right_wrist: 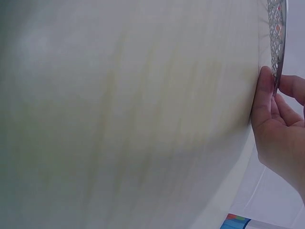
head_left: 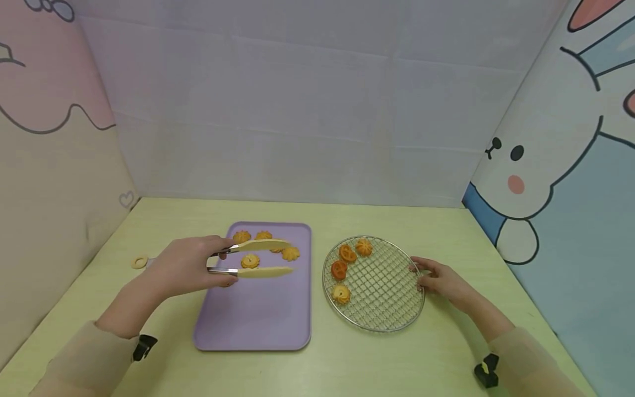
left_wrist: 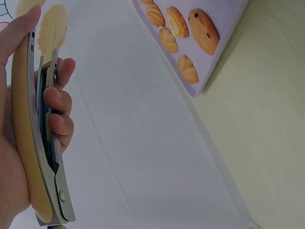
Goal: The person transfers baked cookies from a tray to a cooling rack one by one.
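Observation:
My left hand [head_left: 186,264] grips a pair of tongs [head_left: 265,272] with cream tips, spread apart over a purple tray [head_left: 258,325]. Several cookies lie on the tray, one of them [head_left: 250,261] between the tong tips as seen from above; whether they touch it I cannot tell. In the left wrist view, fingers curl round the tongs' handle [left_wrist: 24,124]. My right hand [head_left: 446,284] pinches the right rim of a round wire rack [head_left: 382,292]. Along the rack's left side sit several cookies, two of them darker orange [head_left: 339,269]. The right wrist view shows thumb and fingers at the rack's edge [right_wrist: 280,57].
The pale yellow-green table [head_left: 367,364] bears both tray and rack, side by side with a narrow gap between. A white wall [head_left: 307,110] rises behind, and printed panels [head_left: 526,182] stand at both sides.

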Demonstrator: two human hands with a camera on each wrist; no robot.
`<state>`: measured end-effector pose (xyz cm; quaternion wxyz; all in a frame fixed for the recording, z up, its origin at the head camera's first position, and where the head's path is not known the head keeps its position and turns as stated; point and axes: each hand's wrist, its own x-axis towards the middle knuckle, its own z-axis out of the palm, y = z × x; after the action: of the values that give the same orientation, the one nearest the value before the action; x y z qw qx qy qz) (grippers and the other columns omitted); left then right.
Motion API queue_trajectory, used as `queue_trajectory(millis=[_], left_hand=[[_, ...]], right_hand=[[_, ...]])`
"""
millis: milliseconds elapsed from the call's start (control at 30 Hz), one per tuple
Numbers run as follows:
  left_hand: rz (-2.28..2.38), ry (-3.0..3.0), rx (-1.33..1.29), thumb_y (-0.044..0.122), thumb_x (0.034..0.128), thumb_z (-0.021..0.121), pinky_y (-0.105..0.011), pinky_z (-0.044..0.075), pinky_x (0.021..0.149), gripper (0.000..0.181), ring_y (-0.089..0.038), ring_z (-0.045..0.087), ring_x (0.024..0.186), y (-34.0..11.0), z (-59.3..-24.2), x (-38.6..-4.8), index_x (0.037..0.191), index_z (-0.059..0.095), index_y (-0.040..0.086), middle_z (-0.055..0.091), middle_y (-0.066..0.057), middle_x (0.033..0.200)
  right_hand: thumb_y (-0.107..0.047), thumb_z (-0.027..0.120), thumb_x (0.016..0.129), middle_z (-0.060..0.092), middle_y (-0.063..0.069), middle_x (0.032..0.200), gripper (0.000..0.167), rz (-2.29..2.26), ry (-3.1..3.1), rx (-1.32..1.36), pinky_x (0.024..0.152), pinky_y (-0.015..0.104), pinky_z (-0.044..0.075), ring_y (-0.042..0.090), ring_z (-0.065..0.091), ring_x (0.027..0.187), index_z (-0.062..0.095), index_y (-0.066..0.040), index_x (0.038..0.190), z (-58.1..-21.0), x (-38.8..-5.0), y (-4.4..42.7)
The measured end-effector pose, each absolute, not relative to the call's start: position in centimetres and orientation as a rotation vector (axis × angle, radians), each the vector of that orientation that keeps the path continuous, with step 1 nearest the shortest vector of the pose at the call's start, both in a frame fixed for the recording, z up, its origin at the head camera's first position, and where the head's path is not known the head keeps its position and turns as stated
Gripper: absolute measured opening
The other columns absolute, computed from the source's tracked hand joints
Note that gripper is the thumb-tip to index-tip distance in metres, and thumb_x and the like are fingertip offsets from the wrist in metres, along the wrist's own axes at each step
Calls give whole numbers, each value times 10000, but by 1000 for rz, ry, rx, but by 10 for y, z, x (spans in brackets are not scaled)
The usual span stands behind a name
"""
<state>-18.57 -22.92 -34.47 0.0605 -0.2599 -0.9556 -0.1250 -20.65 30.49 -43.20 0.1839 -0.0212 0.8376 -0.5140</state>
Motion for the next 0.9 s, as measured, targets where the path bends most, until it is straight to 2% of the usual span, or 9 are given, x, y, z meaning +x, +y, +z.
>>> queue_trajectory(millis=[100, 167, 433, 600, 900], left_hand=[[-356, -2906, -762, 726, 672, 652, -247, 371, 559, 649, -40, 450, 626, -239, -344, -184, 1040, 638, 191, 562, 157, 822], [-335, -2894, -752, 766, 662, 612, -245, 372, 551, 678, -34, 449, 619, -246, -344, -183, 1032, 638, 199, 565, 156, 821], [-262, -2856, -776, 519, 690, 778, -235, 367, 530, 465, -15, 430, 602, -273, -348, -183, 994, 639, 195, 544, 178, 789], [-251, -2898, -775, 505, 694, 779, -264, 398, 544, 465, -21, 470, 630, -287, -348, -184, 1003, 653, 182, 575, 182, 797], [-191, -2991, -752, 577, 693, 746, -329, 444, 572, 559, -60, 558, 699, -303, -347, -189, 1051, 674, 153, 615, 160, 824]], right_hand=[[-58, 533, 934, 321, 292, 1423, 607, -1447, 2362, -55, 780, 262, 505, 127, 550, 956, 252, 16, 1468, -432, -206, 305], [-58, 533, 934, 320, 291, 1423, 608, -1445, 2362, -57, 780, 263, 505, 129, 549, 960, 253, 15, 1468, -432, -206, 305], [-69, 539, 935, 330, 289, 1418, 611, -1444, 2364, -68, 763, 259, 502, 120, 554, 936, 255, 11, 1469, -432, -206, 305], [-58, 527, 935, 340, 292, 1410, 611, -1467, 2347, -91, 766, 254, 502, 93, 559, 917, 243, 16, 1471, -431, -206, 305], [-66, 528, 940, 331, 293, 1421, 611, -1476, 2335, -117, 787, 244, 497, 84, 557, 945, 238, 15, 1472, -430, -205, 306]])
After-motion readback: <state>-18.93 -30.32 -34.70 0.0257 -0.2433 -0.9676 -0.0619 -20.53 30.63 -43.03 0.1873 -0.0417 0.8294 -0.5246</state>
